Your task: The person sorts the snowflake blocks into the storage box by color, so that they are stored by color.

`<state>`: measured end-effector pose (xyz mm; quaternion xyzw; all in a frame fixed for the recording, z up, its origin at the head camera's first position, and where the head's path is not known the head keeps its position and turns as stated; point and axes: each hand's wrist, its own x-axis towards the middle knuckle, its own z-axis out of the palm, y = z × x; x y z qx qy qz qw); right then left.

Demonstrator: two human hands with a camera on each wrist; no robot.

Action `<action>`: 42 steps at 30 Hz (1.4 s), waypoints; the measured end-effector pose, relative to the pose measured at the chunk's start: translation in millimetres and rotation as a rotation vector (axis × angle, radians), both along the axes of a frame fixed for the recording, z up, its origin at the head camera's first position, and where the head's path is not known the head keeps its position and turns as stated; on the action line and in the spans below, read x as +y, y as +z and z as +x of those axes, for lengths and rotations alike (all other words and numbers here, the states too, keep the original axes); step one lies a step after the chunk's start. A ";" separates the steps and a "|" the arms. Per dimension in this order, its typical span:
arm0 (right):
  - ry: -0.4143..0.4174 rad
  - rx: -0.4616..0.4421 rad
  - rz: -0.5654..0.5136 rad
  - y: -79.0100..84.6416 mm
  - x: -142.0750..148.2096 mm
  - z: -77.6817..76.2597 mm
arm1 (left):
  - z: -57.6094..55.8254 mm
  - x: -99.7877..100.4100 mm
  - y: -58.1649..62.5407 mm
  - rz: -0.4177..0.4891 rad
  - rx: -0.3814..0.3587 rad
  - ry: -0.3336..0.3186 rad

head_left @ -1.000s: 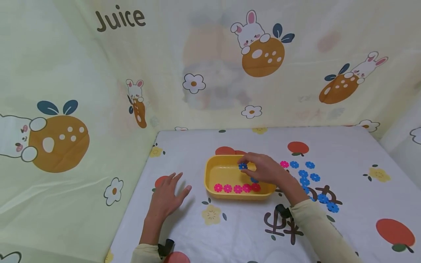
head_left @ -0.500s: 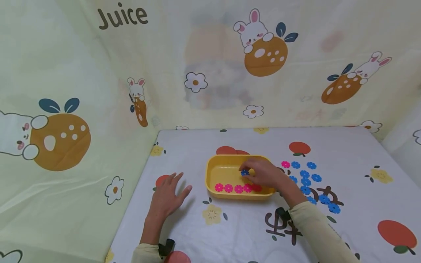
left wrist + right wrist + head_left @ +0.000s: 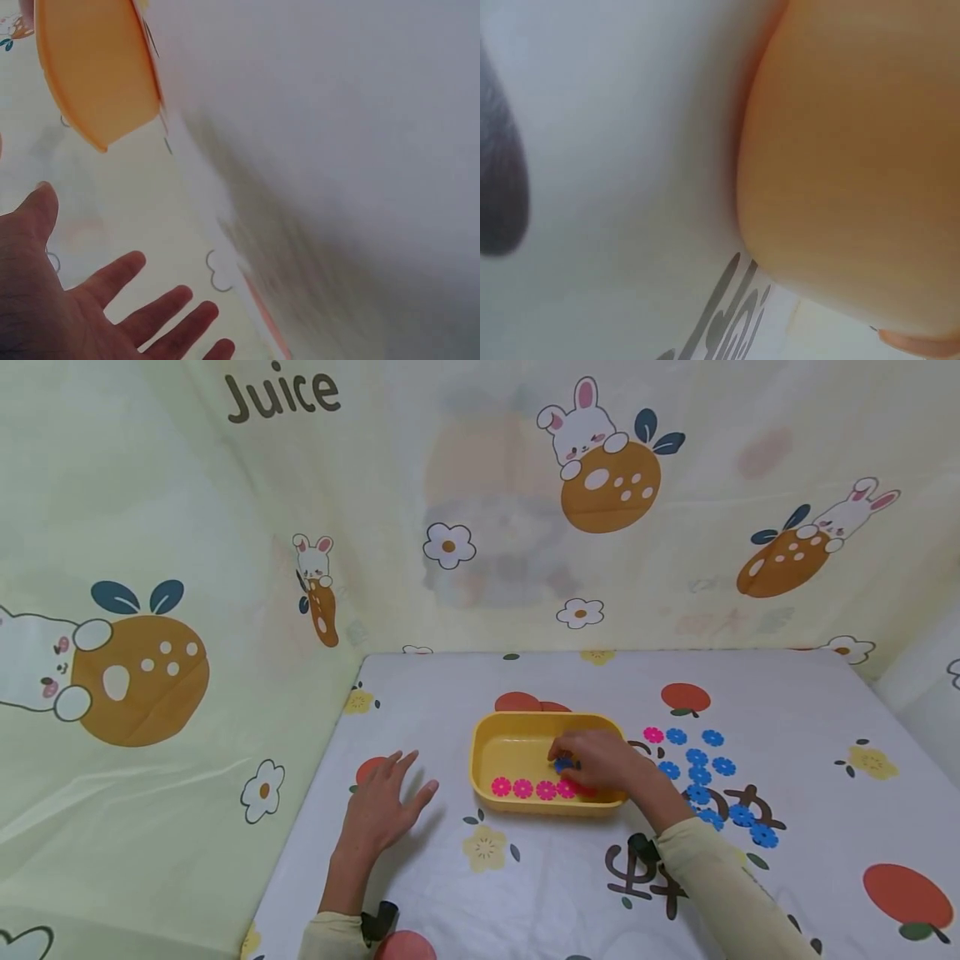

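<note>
I watched my right hand (image 3: pixel 600 762) pinching a blue flower-shaped piece (image 3: pixel 562 764) over the yellow rounded plastic tray (image 3: pixel 513 752), pink flower-shaped pieces (image 3: pixel 522 788) lining its six-o'clock side, left hand (image 3: pixel 384 810) spread wide at eight o'clock

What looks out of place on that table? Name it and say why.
One pink flower piece lies on the table beside loose blue ones, odd because the other visible pink pieces sit in a row inside the yellow tray. Nothing looks broken.
</note>
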<state>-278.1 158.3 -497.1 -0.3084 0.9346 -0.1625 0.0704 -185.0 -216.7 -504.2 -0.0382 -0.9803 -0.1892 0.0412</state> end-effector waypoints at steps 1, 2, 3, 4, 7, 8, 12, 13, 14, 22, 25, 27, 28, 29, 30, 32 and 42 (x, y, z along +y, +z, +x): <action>0.003 0.004 0.006 -0.6 0.0 -0.3 | -0.1 0.0 0.1 -0.001 0.002 -0.001; 0.008 0.009 0.010 -0.8 0.2 -0.4 | -0.2 0.0 0.0 -0.002 0.004 -0.002; 0.011 0.013 0.014 -1.0 0.4 -0.4 | -0.2 0.1 0.1 -0.002 0.005 -0.004; 0.012 0.018 0.017 -0.8 0.3 0.2 | -0.2 0.3 0.2 -0.002 0.007 -0.005; 0.013 0.026 0.025 -1.6 -0.2 1.1 | -0.2 0.5 0.3 -0.006 0.011 -0.004; 0.011 0.025 0.027 -1.5 -0.4 1.4 | -0.1 0.7 0.4 -0.007 0.012 -0.003; 0.016 0.023 0.027 -0.7 -1.4 1.8 | 0.5 1.1 2.0 -0.011 0.022 0.000; 0.016 0.024 0.027 -0.5 -1.3 1.8 | 0.5 1.1 2.6 -0.012 0.027 0.000; 0.016 0.026 0.026 -0.3 -1.3 1.8 | 0.3 1.2 3.0 -0.013 0.032 -0.002; 0.012 0.024 0.008 1.3 -0.3 1.1 | -2.2 -0.6 4.5 -0.019 0.054 -0.012; 0.002 0.024 -0.002 4.4 -1.0 1.8 | -2.9 -1.0 4.6 -0.013 0.056 -0.011; -0.003 0.033 -0.007 7.2 -1.6 2.5 | -3.4 -1.0 4.4 -0.018 0.055 -0.010; -0.009 0.035 -0.010 9.0 -1.8 3.5 | -3.6 -0.6 4.4 -0.020 0.052 -0.008; -0.014 0.037 -0.010 10.7 -1.9 4.5 | -3.6 0.1 4.7 -0.023 0.049 -0.007; -0.020 0.038 -0.011 12.2 -2.2 4.8 | -3.8 0.6 4.8 -0.026 0.047 -0.007; -0.033 0.040 -0.014 15.8 -2.2 6.4 | -4.3 1.8 5.3 -0.032 0.040 -0.005; -0.047 0.061 -0.039 39.7 2.1 14.9 | -5.1 6.5 6.0 -0.040 0.024 -0.016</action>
